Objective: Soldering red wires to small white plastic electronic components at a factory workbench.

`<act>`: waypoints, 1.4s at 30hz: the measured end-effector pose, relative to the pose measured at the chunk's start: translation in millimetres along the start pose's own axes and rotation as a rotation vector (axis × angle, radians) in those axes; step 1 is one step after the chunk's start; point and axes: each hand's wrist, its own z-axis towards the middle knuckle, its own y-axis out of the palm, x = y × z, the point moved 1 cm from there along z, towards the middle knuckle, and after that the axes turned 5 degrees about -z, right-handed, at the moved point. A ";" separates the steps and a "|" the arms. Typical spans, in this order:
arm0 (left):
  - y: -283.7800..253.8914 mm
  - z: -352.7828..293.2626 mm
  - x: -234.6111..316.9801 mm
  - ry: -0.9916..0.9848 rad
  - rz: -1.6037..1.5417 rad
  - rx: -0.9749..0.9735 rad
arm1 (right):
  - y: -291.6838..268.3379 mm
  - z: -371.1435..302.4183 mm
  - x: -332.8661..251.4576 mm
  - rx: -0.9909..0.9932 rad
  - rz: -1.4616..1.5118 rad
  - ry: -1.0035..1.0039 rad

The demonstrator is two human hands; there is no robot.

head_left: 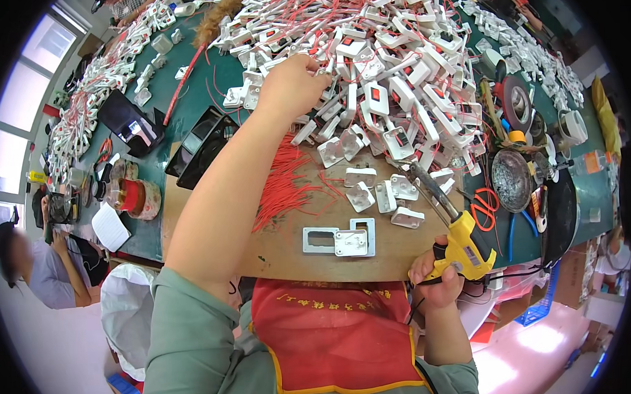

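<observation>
My left hand reaches far forward to the near left side of a big heap of white plastic parts with red wires. Its fingers are curled against the heap, and what they grip is hidden. My right hand, at the table's front edge, is wrapped round a yellow soldering gun. The gun's metal barrel points away and left, toward the heap. In front of me a small white plastic housing sits in a pale metal fixture. Several loose white housings lie just beyond it.
Cut red wires lie left of the loose housings. Black open boxes stand further left. At right are red-handled scissors, a round metal dish, blue-handled pliers and tape rolls. Other people work around the table.
</observation>
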 end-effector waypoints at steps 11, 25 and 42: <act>6.4 19.3 2.2 -0.209 -0.398 -0.219 | 3.4 -0.2 -2.6 -0.011 0.010 -0.003; -14.9 -33.3 2.4 -0.189 -0.519 -0.124 | 2.7 -4.9 -4.1 0.003 0.005 -0.010; -32.1 -217.2 -51.8 -0.361 -1.049 -0.398 | -0.8 0.6 2.2 0.024 0.008 -0.019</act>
